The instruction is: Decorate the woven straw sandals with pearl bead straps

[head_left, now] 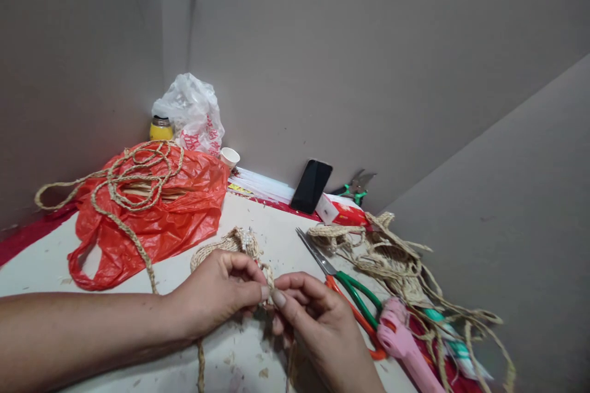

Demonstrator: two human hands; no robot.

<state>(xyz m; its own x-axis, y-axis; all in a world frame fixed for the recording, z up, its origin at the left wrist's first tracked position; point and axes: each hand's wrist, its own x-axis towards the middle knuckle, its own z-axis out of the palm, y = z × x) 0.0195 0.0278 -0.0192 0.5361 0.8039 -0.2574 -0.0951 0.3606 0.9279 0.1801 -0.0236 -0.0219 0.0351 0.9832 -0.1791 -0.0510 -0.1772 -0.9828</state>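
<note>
My left hand (225, 285) and my right hand (313, 316) meet at the front middle of the table, thumbs and fingertips pinched together. Between them they grip a pale braided straw cord (268, 276). Just behind my fingers lies a coiled, flat woven straw piece (216, 247) with something clear and shiny on its edge; my left hand covers part of it. A length of straw braid (133, 236) runs from the red bag down behind my left wrist and shows again below it. To the right of my right hand lie scissors (353, 288) with green and orange handles.
A red plastic bag (198, 196) with coiled braid on top is at left, before a yellow jar (161, 129), white bag (188, 104) and paper cup (229, 158). A phone (311, 186) leans near pruning shears (357, 186). Right: straw pieces (391, 255), pink glue gun (405, 344).
</note>
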